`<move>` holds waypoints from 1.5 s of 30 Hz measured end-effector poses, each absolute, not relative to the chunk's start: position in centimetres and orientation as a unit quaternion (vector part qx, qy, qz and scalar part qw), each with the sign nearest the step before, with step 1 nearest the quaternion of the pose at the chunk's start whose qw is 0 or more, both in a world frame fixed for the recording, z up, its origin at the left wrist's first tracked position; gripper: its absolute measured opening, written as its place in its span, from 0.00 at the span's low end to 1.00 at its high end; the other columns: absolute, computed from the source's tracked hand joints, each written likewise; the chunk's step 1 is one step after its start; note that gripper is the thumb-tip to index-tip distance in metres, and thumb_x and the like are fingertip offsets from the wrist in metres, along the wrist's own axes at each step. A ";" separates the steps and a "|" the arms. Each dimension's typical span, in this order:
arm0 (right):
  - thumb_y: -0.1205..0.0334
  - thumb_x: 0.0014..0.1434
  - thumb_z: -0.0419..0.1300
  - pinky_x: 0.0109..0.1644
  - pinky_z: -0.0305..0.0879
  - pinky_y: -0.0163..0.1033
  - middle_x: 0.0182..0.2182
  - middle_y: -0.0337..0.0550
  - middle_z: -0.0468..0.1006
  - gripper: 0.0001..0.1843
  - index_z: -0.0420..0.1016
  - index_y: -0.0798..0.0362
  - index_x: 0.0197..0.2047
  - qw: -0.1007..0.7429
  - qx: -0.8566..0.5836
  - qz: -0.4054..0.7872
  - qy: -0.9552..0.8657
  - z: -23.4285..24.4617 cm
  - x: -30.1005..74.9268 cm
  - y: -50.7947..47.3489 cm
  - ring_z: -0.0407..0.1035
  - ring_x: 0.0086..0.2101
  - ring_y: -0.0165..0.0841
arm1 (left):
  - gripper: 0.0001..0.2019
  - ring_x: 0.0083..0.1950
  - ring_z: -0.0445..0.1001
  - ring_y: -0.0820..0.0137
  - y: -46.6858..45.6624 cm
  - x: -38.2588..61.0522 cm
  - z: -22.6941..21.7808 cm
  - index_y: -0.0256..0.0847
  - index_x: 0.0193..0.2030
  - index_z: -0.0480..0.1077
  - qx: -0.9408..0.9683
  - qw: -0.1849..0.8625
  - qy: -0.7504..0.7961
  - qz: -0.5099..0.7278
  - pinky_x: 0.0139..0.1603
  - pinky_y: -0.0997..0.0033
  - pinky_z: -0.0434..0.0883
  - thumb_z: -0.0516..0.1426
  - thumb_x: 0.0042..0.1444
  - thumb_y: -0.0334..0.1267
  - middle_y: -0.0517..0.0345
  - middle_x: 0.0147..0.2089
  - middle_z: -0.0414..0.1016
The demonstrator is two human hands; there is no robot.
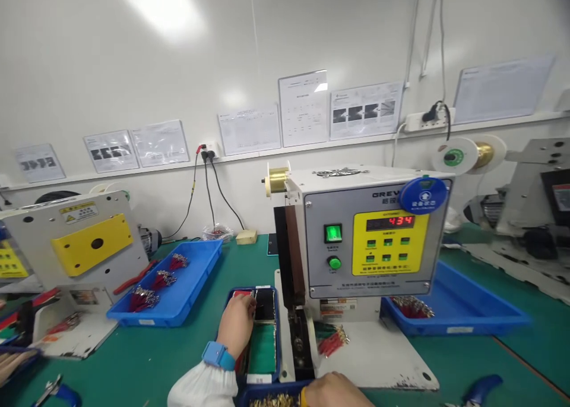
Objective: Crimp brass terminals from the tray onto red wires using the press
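The hands were apart, the left hand (236,325) in a blue case (276,341) and the right hand (333,393) beside brass terminals (272,401) at 6 o'clock, apparently within reach of the crimping machine (329,258).

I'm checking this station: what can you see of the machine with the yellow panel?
The bench-top crimping machine has a grey front with a yellow panel showing red digits 434, a lit green switch, a green button and a round blue tag. A gold-coloured reel sits at its left end; its white base plate rests on the green bench.
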State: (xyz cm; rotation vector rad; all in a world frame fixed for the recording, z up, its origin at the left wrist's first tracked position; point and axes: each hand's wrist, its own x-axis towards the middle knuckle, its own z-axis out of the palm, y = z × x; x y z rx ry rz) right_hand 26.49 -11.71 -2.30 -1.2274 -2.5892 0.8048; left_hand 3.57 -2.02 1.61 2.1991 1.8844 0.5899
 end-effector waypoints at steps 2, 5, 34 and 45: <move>0.50 0.60 0.62 0.27 0.51 0.31 0.21 0.35 0.60 0.17 0.72 0.55 0.28 0.101 -0.405 0.285 -0.863 -1.1 26.6 -12.1 0.53 0.21 0.25 | 0.15 0.45 0.69 0.64 -2.5 4.5 1.8 0.39 0.41 0.76 0.755 0.099 0.620 0.187 0.45 0.68 0.62 0.48 0.60 0.25 0.51 0.41 0.74; 0.51 0.57 0.64 0.28 0.51 0.30 0.26 0.37 0.64 0.15 0.73 0.55 0.29 0.124 -0.406 0.297 -0.856 0.1 26.7 -12.4 0.53 0.22 0.24 | 0.16 0.44 0.69 0.63 -3.1 5.3 2.2 0.39 0.37 0.77 0.767 0.102 0.610 0.170 0.45 0.67 0.62 0.48 0.60 0.25 0.50 0.40 0.74; 0.71 0.55 0.56 0.33 0.55 0.34 0.32 0.41 0.69 0.05 0.64 0.56 0.29 0.164 -0.444 0.273 -0.838 2.6 26.7 -14.1 0.62 0.30 0.29 | 0.10 0.43 0.72 0.65 -2.8 5.5 1.5 0.39 0.34 0.76 0.796 0.147 0.573 0.127 0.45 0.68 0.66 0.54 0.54 0.28 0.52 0.39 0.77; 0.72 0.58 0.53 0.30 0.53 0.34 0.29 0.40 0.70 0.05 0.66 0.55 0.32 0.127 -0.441 0.254 -0.851 1.5 26.0 -14.0 0.63 0.27 0.29 | 0.10 0.44 0.70 0.62 -3.0 5.4 0.5 0.37 0.33 0.74 0.815 0.114 0.551 0.134 0.46 0.64 0.65 0.52 0.55 0.26 0.49 0.38 0.75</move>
